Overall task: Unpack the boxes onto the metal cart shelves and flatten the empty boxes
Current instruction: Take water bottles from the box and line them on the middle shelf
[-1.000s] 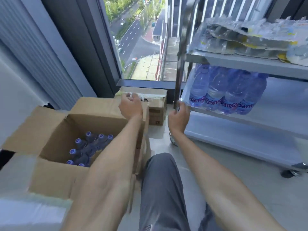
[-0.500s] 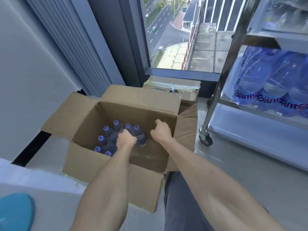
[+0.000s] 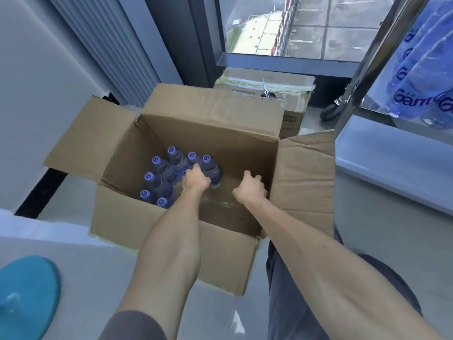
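Left hand (image 3: 196, 180) curls onto the heavy, slippery shrink-wrapped bottle pack (image 3: 171, 175) in the open box (image 3: 215, 256); right hand (image 3: 251, 191), loosely curled and empty, should support underneath.

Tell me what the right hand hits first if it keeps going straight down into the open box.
Probably the box floor: the right hand points into the bare half beside the bottle pack. Depth is unclear.

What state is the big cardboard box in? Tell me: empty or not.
Not empty. The open cardboard box holds a pack of blue-capped bottles on its left side; its right side looks bare.
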